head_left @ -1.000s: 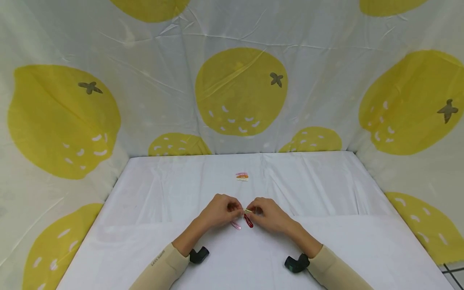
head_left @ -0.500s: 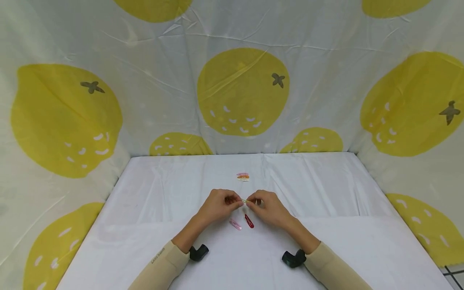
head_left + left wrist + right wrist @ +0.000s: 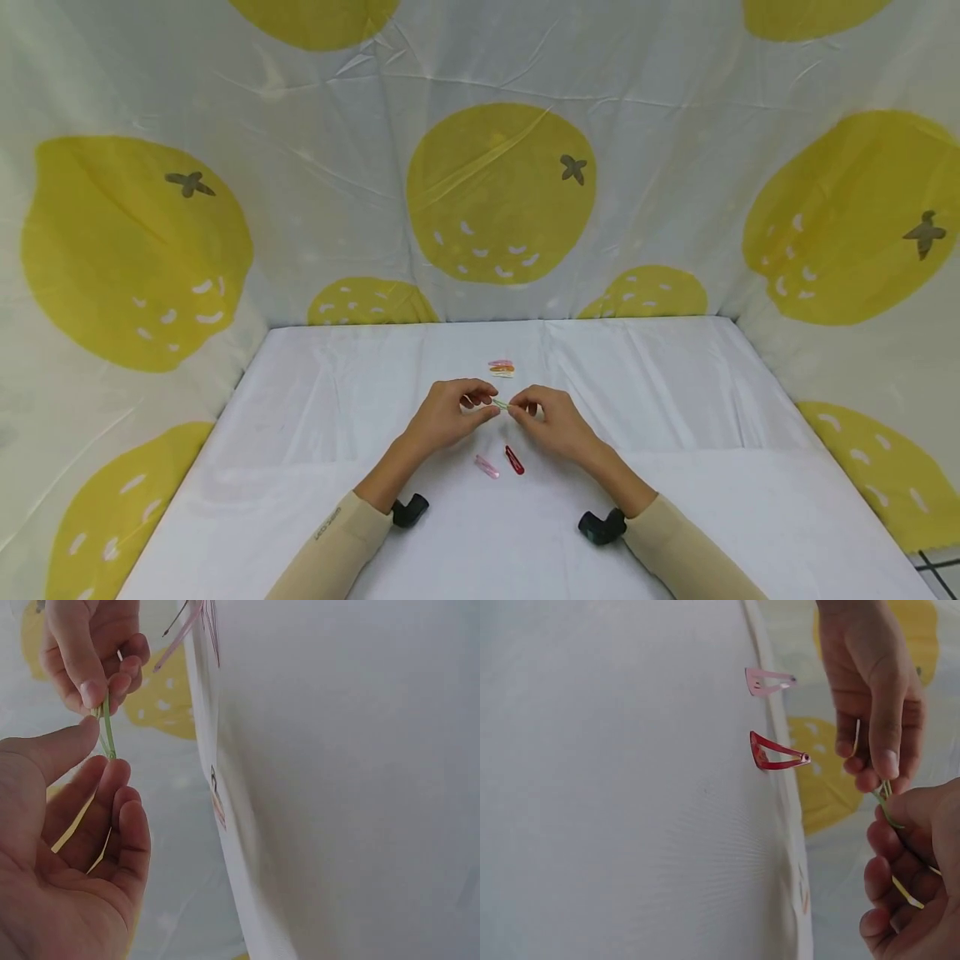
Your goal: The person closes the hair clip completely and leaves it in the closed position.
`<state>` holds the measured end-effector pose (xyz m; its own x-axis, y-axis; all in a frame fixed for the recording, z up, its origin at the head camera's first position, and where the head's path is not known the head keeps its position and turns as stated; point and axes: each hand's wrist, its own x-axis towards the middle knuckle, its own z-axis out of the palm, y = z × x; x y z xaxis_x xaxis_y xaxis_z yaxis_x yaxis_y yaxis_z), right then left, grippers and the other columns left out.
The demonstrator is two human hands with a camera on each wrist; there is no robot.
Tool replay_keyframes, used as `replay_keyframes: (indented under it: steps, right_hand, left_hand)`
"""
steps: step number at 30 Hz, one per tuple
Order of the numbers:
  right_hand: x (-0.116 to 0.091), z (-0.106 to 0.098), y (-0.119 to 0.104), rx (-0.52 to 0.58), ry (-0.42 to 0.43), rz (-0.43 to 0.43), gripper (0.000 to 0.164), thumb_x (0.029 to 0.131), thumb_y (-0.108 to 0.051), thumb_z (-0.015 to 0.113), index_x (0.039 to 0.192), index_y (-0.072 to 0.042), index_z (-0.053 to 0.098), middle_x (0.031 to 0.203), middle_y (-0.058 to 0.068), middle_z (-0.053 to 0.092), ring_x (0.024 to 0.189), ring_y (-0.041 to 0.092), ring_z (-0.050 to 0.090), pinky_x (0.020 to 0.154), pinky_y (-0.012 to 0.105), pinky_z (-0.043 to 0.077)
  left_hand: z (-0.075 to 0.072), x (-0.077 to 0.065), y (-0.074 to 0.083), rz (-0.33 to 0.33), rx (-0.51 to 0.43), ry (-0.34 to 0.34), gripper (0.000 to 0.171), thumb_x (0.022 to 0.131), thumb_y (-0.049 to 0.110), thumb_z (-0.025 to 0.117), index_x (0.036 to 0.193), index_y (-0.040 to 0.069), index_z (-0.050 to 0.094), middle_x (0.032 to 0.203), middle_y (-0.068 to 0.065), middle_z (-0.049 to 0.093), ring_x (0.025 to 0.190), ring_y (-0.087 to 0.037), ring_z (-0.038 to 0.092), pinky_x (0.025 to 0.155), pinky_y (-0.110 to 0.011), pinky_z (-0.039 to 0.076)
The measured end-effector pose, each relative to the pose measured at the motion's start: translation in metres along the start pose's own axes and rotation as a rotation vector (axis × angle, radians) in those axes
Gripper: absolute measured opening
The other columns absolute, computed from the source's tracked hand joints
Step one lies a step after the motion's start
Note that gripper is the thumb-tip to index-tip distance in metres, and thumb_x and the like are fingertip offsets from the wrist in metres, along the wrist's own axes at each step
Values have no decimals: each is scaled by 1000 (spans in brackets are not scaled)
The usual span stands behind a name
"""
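A slim green snap hair clip (image 3: 501,404) is held between both hands above the white tabletop. My right hand (image 3: 555,423) pinches one end of it between thumb and index finger. At the other end, my left hand (image 3: 444,414) has its thumb and fingertips around the clip, its remaining fingers loosely bent. The left wrist view shows the clip's arms (image 3: 109,735) spread slightly apart. Below the hands lie a red snap clip (image 3: 514,460) and a pink snap clip (image 3: 487,467), side by side.
Farther back on the white cloth (image 3: 360,375) sits a small row of clips: pink, orange (image 3: 502,368) and pale yellow. A lemon-print curtain (image 3: 501,192) encloses the table's back and sides. Each wrist wears a black camera mount (image 3: 602,527).
Both hands have risen and moved away from me with the green clip, uncovering the pink and red clips. The left fingers have spread wider apart.
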<state>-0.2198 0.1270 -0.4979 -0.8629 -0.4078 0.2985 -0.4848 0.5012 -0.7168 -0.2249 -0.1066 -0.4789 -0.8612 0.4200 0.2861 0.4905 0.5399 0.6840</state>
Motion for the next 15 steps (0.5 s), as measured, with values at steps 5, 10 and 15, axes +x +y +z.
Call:
replay_keyframes:
  steps: [5, 10, 15]
  right_hand:
    - [5, 0, 2, 14, 26, 1, 6, 99, -19, 70, 101, -18, 76, 87, -10, 70, 80, 8, 56, 70, 27, 50]
    - [11, -2, 2, 13, 65, 5, 8, 99, -20, 70, 106, -17, 75, 85, -9, 68, 78, 9, 56, 69, 26, 49]
    - [17, -6, 3, 16, 96, -25, 15, 99, -22, 71, 113, -17, 72, 84, -8, 65, 76, 8, 56, 66, 24, 47]
  left_hand:
    - [0, 6, -1, 10, 6, -24, 25, 92, 27, 79, 111, 11, 78, 101, 5, 77, 90, -10, 69, 83, -34, 60]
    - [0, 14, -2, -19, -3, -21, 19, 94, 28, 78, 109, 16, 79, 100, 7, 77, 88, -6, 69, 84, -32, 59]
    - [-1, 20, 0, -30, -10, 10, 14, 95, 30, 76, 103, 20, 79, 88, 11, 75, 80, -3, 67, 78, -29, 58]
